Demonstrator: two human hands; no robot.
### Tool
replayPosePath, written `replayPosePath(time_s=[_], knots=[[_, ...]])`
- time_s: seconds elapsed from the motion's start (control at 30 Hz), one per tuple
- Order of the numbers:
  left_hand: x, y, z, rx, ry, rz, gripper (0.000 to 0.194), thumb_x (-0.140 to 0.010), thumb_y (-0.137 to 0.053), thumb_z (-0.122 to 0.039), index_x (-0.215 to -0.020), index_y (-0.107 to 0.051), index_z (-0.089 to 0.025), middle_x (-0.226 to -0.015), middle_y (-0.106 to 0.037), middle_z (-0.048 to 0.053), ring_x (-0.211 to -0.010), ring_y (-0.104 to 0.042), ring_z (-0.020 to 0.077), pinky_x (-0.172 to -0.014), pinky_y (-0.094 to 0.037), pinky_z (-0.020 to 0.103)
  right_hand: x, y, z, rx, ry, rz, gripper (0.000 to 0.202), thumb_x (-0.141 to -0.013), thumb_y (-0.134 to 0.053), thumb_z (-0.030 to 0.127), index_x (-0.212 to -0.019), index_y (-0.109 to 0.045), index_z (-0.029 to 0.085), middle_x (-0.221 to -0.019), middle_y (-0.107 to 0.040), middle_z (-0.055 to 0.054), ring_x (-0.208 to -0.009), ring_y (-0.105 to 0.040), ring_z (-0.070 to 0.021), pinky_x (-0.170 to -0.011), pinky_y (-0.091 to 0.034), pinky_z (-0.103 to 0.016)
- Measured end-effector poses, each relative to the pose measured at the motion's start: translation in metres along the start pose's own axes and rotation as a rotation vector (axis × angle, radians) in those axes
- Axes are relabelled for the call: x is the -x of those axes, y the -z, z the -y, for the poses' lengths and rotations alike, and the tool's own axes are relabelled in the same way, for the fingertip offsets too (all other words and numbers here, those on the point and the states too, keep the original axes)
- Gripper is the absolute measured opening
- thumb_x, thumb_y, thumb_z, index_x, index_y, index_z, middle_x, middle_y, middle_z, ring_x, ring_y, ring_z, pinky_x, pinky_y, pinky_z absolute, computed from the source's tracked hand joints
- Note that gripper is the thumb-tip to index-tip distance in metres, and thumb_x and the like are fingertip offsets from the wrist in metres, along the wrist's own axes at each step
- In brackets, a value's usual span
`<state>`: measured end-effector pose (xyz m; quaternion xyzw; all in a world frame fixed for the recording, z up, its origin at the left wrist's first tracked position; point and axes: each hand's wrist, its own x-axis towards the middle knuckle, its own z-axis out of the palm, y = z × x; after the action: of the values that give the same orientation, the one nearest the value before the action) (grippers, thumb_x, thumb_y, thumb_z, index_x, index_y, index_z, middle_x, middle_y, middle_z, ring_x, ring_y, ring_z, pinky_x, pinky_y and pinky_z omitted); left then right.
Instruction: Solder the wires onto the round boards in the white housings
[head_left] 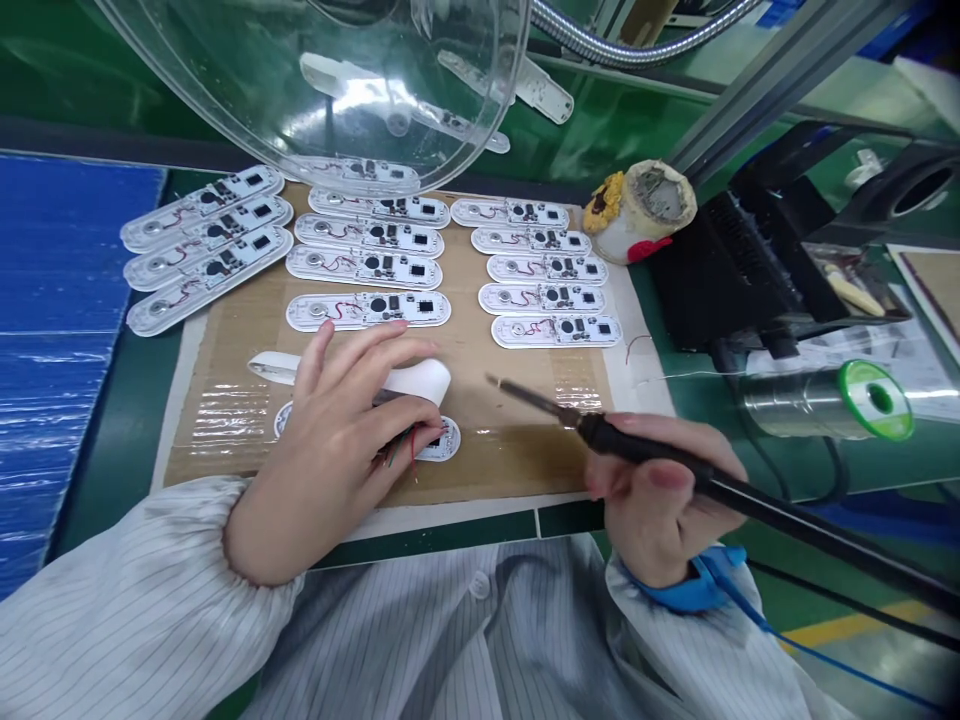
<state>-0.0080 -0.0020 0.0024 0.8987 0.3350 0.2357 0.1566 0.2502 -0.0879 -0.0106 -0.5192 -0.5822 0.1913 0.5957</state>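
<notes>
Gripping soldering iron, right hand closed, tip clear | left hand half-curled over white casing, seemingly pinching wires at circuit board, apparently unfinished | wired boards, seemingly done, rowed beyond on cardboard

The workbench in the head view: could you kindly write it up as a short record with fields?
left hand: over a white casing and a circuit board, thin wires close by
right hand: grips a soldering iron, tip over brown cardboard
blue strap: around the right wrist
other boards: laid out in three groups
solder spool: right side, green end
</notes>
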Motion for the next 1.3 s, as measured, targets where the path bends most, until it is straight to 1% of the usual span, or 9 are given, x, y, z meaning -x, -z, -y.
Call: replayPosePath(time_s=[0.1, 0.17, 0.27, 0.5, 0.63, 0.77, 0.9, 1.07, 1.3], knots=[[0.004, 0.012, 0.007, 0.009, -0.077, 0.067, 0.019, -0.106, -0.058, -0.014, -0.113, -0.071, -0.026, -0.158, -0.052, 0.007, -0.158, -0.037, 0.0293, -0.132, -0.013, 0.067, 0.003, -0.012, 0.009, -0.082, -0.188, 0.191, 0.043, -0.104, -0.067, 0.019, -0.142, -0.061, 0.038, -0.117, -0.082, 0.002, -0.088, -0.082, -0.0168, -0.083, -0.07, -0.032], [0.008, 0.021, 0.013, 0.036, -0.192, 0.117, 0.023, -0.108, -0.056, -0.014, -0.122, -0.069, -0.026, -0.162, -0.05, 0.007, -0.158, -0.038, 0.0253, -0.136, -0.015, 0.059, 0.007, -0.027, 0.012, -0.132, -0.238, 0.34, 0.072, -0.096, -0.079, 0.016, -0.153, -0.046, 0.045, -0.155, -0.063, 0.002, -0.125, -0.074, -0.0205, -0.108, -0.065, -0.036], [0.012, 0.029, 0.022, 0.055, -0.347, 0.136, 0.029, -0.113, -0.043, -0.018, -0.128, -0.068, -0.022, -0.156, -0.059, 0.006, -0.157, -0.04, 0.0207, -0.138, -0.021, 0.045, 0.014, -0.049, 0.008, -0.097, -0.197, 0.446, 0.095, -0.088, -0.088, 0.019, -0.162, -0.033, 0.045, -0.167, -0.049, 0.0, -0.143, -0.061, -0.0237, -0.122, -0.055, -0.041], [0.006, 0.011, 0.033, 0.144, -0.364, 0.098, 0.031, -0.112, -0.044, -0.016, -0.13, -0.069, -0.017, -0.129, -0.076, 0.007, -0.145, -0.056, 0.0185, -0.133, -0.038, 0.035, 0.011, -0.069, 0.004, 0.035, -0.099, 0.419, 0.085, -0.094, -0.08, 0.017, -0.162, -0.036, 0.041, -0.157, -0.06, -0.004, -0.122, -0.075, -0.0218, -0.11, -0.063, -0.039], [0.007, 0.005, 0.032, 0.143, -0.353, 0.089, 0.025, -0.108, -0.053, -0.01, -0.124, -0.069, -0.019, -0.125, -0.075, 0.004, -0.145, -0.053, 0.0196, -0.137, -0.03, 0.04, 0.005, -0.06, 0.011, -0.005, -0.108, 0.396, 0.078, -0.093, -0.082, 0.017, -0.158, -0.044, 0.038, -0.145, -0.07, -0.004, -0.122, -0.075, -0.0225, -0.109, -0.064, -0.039], [0.014, 0.004, 0.023, 0.01, -0.279, -0.039, 0.012, -0.1, -0.067, -0.01, -0.107, -0.072, -0.018, -0.124, -0.062, 0.01, -0.137, -0.052, 0.0253, -0.132, -0.03, 0.051, 0.001, -0.033, 0.012, 0.047, -0.072, 0.138, 0.039, -0.102, -0.07, 0.022, -0.14, -0.068, 0.033, -0.098, -0.083, 0.001, -0.087, -0.082, -0.0212, -0.089, -0.07, -0.039], [0.016, 0.003, 0.018, 0.017, -0.188, 0.015, 0.007, -0.102, -0.065, -0.014, -0.102, -0.068, -0.02, -0.142, -0.053, 0.012, -0.139, -0.05, 0.0257, -0.132, -0.025, 0.054, 0.0, -0.015, 0.003, 0.145, -0.011, -0.119, 0.024, -0.096, -0.079, 0.027, -0.119, -0.079, 0.033, -0.108, -0.082, -0.002, -0.084, -0.078, -0.0211, -0.075, -0.066, -0.038], [0.015, 0.003, 0.015, 0.078, -0.102, 0.063, 0.01, -0.105, -0.059, -0.014, -0.099, -0.064, -0.021, -0.142, -0.055, 0.009, -0.139, -0.052, 0.0195, -0.135, -0.017, 0.047, 0.005, -0.018, -0.001, -0.076, 0.004, -0.017, 0.014, -0.103, -0.065, 0.03, -0.099, -0.078, 0.027, -0.076, -0.075, 0.0, -0.055, -0.061, -0.0156, -0.052, -0.051, -0.032], [0.013, 0.006, 0.016, 0.096, -0.106, 0.081, 0.012, -0.106, -0.057, -0.016, -0.098, -0.064, -0.022, -0.144, -0.056, 0.008, -0.142, -0.051, 0.0182, -0.134, -0.017, 0.047, 0.008, -0.02, -0.003, -0.036, 0.056, 0.138, 0.012, -0.097, -0.067, 0.018, -0.101, -0.076, 0.025, -0.075, -0.074, 0.001, -0.056, -0.06, -0.014, -0.055, -0.05, -0.03]])
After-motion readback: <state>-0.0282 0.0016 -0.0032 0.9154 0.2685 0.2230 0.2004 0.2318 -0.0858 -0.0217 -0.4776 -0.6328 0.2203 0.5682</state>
